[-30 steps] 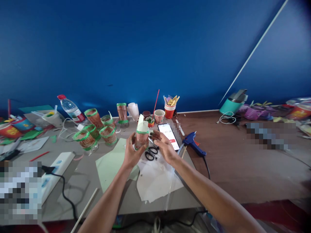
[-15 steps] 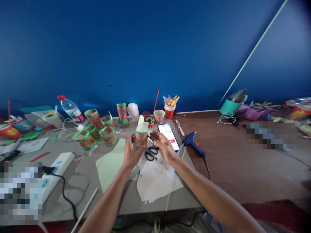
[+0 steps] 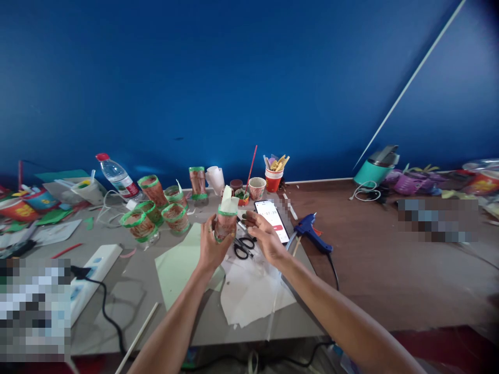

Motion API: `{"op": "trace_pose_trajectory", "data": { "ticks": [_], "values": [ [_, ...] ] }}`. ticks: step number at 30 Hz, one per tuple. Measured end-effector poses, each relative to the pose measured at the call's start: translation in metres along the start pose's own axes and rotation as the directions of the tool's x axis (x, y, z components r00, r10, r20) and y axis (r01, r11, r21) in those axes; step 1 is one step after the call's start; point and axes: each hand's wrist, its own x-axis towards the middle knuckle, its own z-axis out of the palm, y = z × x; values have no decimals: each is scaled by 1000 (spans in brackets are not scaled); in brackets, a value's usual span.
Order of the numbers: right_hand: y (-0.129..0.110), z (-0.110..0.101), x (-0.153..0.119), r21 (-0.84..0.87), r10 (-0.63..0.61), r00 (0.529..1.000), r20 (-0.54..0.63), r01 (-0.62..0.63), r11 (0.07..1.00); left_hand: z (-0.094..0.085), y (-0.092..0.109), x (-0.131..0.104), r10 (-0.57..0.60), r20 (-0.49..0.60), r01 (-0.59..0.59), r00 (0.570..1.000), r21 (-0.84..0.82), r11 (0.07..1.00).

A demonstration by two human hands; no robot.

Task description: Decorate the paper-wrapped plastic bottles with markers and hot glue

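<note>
My left hand point(image 3: 213, 244) is wrapped round a small painted cup point(image 3: 225, 224), reddish-brown with a green rim, held upright above the table. Pale paper strips point(image 3: 228, 201) stick up out of its mouth. To the right of the cup is my right hand point(image 3: 267, 236), its fingers stretched out and holding nothing; dark green paint marks its fingertips. Below and between the hands lie black-handled scissors point(image 3: 244, 248) on torn white paper point(image 3: 255, 296). A phone point(image 3: 272, 221) showing a timer lies just beyond the right hand.
Several similar brown and green cups point(image 3: 175, 218) stand at the left, near a water bottle point(image 3: 119, 179). A blue glue gun point(image 3: 314, 234) lies at right, its cord running forward. A power strip point(image 3: 97, 272) sits at left. Behind are a paint cup with brush point(image 3: 242, 197) and a red cup of tools point(image 3: 273, 179).
The view has shifted very slightly, so the table things sit a little further right. Both hands and the held cup keep nearly the same pose.
</note>
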Motion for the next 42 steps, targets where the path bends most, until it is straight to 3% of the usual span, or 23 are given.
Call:
{"op": "trace_pose_trajectory", "data": {
  "ticks": [6,13,17,22,27,34,42],
  "values": [
    [-1,0,-1,-3,7,1000,-2,-7,1000,1,0,1,1,7,-2,1000,127,992],
    [-1,0,0,-30,2,1000,-3,-2,1000,1,-3,1,21,16,-24,1000,164,986],
    [-3,0,-3,-168,-32,999,-21,28,985,2,-3,1,16,14,-18,1000,164,986],
    [-7,1,-10,-546,-280,960,12,241,802,4,-6,0,4,19,-7,1000,151,989],
    [-8,3,-13,-638,-345,925,160,363,679,4,-7,0,14,19,-17,1000,150,989],
    [-4,3,-12,-652,-291,937,192,343,676,4,-9,0,18,26,-22,1000,180,983],
    [0,2,-8,-679,-333,920,204,378,629,4,-13,1,54,24,-58,998,170,984]
  ]
}}
